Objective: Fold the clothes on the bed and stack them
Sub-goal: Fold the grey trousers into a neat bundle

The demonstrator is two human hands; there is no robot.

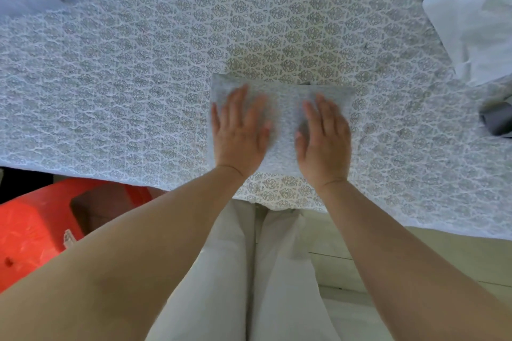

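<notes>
one grey garment [282, 116] lies folded under the flat, released fingers of the left hand [239, 130] and right hand [324, 141], while beyond the fingertips looser clothes [471, 22] seemingly await folding and stacking.

Grey folded cloth [282, 124] on pale leaf-patterned bedspread [138, 77]; red bin [30, 230]; white trousers [227, 271].

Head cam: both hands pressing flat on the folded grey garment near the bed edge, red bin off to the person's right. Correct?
Not quite: the red bin is on the person's left, beside the bed, as the head view shows. The rest holds: the left hand and right hand both press flat on the folded grey garment, which lies near the edge of the patterned bedspread.
</notes>
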